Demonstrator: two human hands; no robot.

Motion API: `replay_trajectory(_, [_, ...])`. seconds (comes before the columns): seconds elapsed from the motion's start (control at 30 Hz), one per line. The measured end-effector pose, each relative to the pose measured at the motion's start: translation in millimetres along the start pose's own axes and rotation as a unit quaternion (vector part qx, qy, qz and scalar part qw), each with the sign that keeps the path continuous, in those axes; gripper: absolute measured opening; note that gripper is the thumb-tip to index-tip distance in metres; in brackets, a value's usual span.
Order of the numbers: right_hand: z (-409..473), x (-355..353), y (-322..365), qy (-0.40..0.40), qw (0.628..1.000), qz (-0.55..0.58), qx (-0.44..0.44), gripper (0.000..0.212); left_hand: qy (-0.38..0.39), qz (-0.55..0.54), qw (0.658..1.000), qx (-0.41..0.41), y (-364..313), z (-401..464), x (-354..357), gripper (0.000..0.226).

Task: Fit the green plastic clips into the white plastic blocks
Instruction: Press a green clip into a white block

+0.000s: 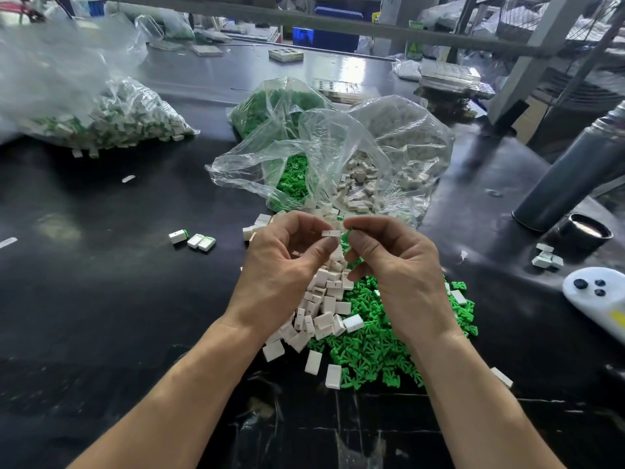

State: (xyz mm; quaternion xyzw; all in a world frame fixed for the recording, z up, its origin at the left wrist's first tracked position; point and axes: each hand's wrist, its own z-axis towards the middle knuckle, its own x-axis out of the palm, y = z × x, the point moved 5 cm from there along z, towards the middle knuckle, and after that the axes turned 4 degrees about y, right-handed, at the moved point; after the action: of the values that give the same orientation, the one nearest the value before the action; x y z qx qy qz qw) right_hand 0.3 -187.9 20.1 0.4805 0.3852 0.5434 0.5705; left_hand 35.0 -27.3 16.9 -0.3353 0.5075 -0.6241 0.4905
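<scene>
My left hand (287,265) pinches a small white block (330,233) between thumb and forefinger, held above the table. My right hand (392,262) is closed on a green clip (348,231), its tip right beside the block's end. Below the hands lies a loose pile of white blocks (321,306) on the left and a pile of green clips (375,346) on the right. Three finished blocks with green ends (196,239) lie on the black table to the left.
Open clear bags behind the hands hold green clips (291,177) and white blocks (365,184). A big bag of assembled parts (111,120) sits at far left. A dark cylinder (568,177), a black cap (586,231) and a white controller (598,296) stand on the right.
</scene>
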Motion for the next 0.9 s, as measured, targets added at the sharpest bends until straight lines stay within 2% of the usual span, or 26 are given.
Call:
replay_trajectory(0.17, [0.0, 2.1, 2.6, -0.001, 1.0, 0.003, -0.009, 0.014, 0.03, 0.035, 0.999, 0.01, 0.5, -0.9, 4.5, 0.007])
replay_trajectory(0.4, [-0.2, 2.3, 3.9, -0.012, 1.0, 0.01, -0.011, 0.014, 0.015, 0.034, 0.999, 0.006, 1.4, -1.0, 3.8, 0.009])
replay_trajectory(0.9, [-4.8, 4.3, 8.6, -0.008, 0.997, -0.077, -0.024, 0.013, 0.004, 0.049, 0.999, 0.0, -2.4, -3.3, 3.5, 0.008])
